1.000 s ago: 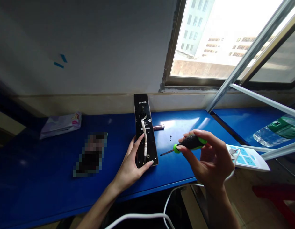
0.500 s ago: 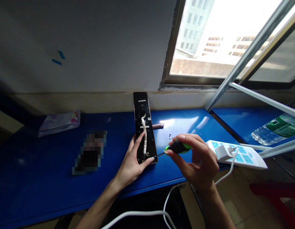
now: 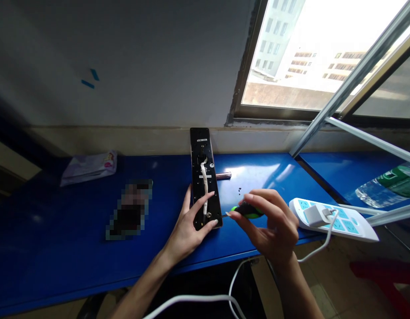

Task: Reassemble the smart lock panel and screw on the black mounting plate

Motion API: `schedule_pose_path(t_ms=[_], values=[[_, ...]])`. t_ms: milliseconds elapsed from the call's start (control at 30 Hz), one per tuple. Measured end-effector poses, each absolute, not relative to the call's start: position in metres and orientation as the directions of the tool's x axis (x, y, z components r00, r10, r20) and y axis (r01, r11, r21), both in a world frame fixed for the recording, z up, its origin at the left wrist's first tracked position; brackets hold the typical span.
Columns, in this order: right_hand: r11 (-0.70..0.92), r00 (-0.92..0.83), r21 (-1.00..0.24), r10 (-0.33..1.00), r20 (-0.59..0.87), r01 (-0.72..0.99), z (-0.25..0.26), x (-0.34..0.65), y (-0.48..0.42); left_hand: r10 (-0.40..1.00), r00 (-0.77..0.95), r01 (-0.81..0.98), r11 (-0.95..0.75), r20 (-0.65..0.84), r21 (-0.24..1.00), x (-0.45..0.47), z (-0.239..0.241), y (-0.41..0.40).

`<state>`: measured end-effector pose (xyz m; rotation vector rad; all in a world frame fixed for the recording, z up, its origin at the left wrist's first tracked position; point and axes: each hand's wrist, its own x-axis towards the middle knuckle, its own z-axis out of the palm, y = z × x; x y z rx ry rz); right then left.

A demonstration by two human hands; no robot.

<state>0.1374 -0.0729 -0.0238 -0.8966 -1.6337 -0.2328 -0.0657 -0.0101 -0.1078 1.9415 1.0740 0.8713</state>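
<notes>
A long black door lock panel [image 3: 211, 184] lies back side up, its far end near the wall. A white wrapped cable [image 3: 205, 187] runs along it, and a bronze lever handle [image 3: 224, 176] sticks out on the right. My left hand [image 3: 185, 231] grips the near end, thumb at the corner and a finger stretched across the cable. In my right hand [image 3: 275, 227] a black-and-green screwdriver [image 3: 249, 210] is pinched by its handle, lying nearly level. Its tip meets the panel's lower right corner; the exact contact is too small to see. Several tiny dark screws [image 3: 240, 191] lie beyond the screwdriver.
The blue tabletop [image 3: 72, 230] bears a blurred-out flat object [image 3: 130, 210] and a tissue packet [image 3: 89, 167] on the left. To the right are a white power strip [image 3: 361, 230] with a plugged-in charger [image 3: 317, 215], a water bottle [image 3: 384, 188] and a metal frame [image 3: 349, 71].
The whole view has shifted slightly, so things appear further right. The index finger of my left hand has moved across the cable. My right hand keeps the screwdriver at the same corner.
</notes>
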Motion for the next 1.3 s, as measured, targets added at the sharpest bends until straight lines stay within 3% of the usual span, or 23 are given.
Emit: schedule_pose_path(t_ms=[67,267,467,667,867,1067,1233,1300], values=[[0.664,-0.008,-0.325,0.446,0.895,0.673,-0.022,0.139,-0.075,0.877,0.43,0.405,-0.398,0.213,0.823,-0.066,-0.108,-0.011],[0.681,-0.017,-0.541,0.629,0.777,0.493,-0.011,0.143,-0.083,0.865,0.424,0.432,-0.453,0.268,0.78,-0.065,-0.108,-0.01],[0.668,0.093,-0.459,0.508,0.856,0.586,-0.003,0.142,-0.081,0.869,0.413,0.435,-0.451,0.272,0.78,-0.065,-0.109,-0.011],[0.687,-0.071,-0.531,0.642,0.764,0.496,0.0,0.146,-0.085,0.876,0.415,0.4,-0.418,0.246,0.815,-0.065,-0.11,-0.011],[0.665,0.065,-0.441,0.51,0.858,0.603,-0.005,0.149,-0.081,0.883,0.405,0.392,-0.402,0.237,0.828,-0.064,-0.106,-0.013],[0.67,0.014,-0.522,0.607,0.794,0.527,-0.004,0.153,-0.085,0.881,0.409,0.379,-0.4,0.237,0.834,-0.064,-0.105,-0.016],[0.626,0.043,-0.402,0.506,0.861,0.668,-0.001,0.159,-0.083,0.884,0.4,0.389,-0.401,0.24,0.829,-0.063,-0.103,-0.017],[0.618,0.007,-0.393,0.531,0.847,0.681,-0.001,0.161,-0.083,0.884,0.4,0.404,-0.406,0.24,0.82,-0.063,-0.102,-0.018]])
